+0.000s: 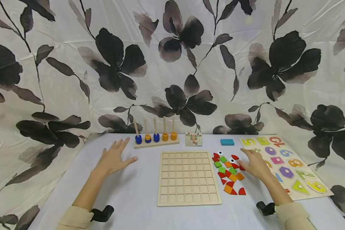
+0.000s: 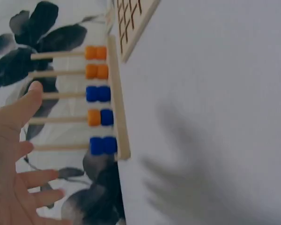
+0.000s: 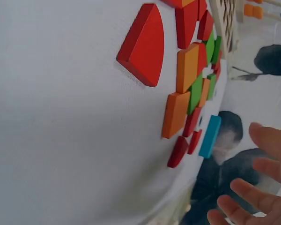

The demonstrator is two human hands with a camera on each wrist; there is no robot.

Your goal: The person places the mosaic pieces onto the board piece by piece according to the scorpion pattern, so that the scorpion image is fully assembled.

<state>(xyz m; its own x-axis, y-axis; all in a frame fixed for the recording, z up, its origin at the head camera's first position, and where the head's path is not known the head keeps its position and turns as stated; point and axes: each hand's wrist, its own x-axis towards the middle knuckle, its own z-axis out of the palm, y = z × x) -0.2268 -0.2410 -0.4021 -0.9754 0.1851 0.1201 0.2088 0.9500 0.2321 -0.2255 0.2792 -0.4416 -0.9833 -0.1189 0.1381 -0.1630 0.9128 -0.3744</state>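
My left hand (image 1: 111, 160) is raised over the table's left side, fingers spread and holding nothing. Closest to it stands a wooden peg stacker (image 1: 158, 144) with blue and orange beads; in the left wrist view its beads (image 2: 98, 94) sit low on the rods. My right hand (image 1: 256, 164), also spread and holding nothing, hovers between a scatter of red, orange and green wooden tiles (image 1: 228, 189) and a number puzzle board (image 1: 281, 184), whose left edge it overlaps. In the right wrist view a red quarter-round tile (image 3: 144, 47) lies apart from the others.
A square wooden grid board (image 1: 189, 179) lies mid-table. Behind it rests a small patterned card (image 1: 194, 139), with a blue block (image 1: 227, 142) further right. Two white discs with dark centres lie among the tiles. A floral cloth (image 1: 178, 64) hangs behind the white table (image 1: 132, 198).
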